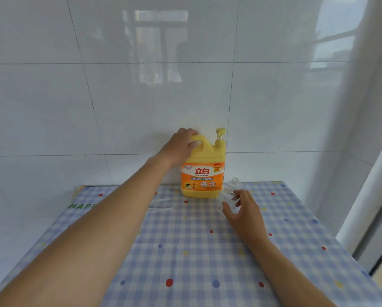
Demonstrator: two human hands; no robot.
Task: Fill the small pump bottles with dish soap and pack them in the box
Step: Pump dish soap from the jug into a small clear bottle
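Note:
A large yellow dish soap jug point(203, 173) with an orange label and a pump head stands upright at the back of the table, against the tiled wall. My left hand point(181, 147) grips its handle at the top. Two small clear bottles without pumps stand to the jug's right: the nearer one point(229, 194) is held by the fingers of my right hand point(244, 211), the farther one point(235, 182) stands free behind it. Two thin clear pump parts point(161, 204) lie on the cloth left of the jug. No box is in view.
The table is covered by a blue-and-white checked cloth point(196, 251) with coloured dots. A white tiled wall point(141, 96) stands right behind the jug. A window frame point(367, 207) runs down the right side beyond the table edge.

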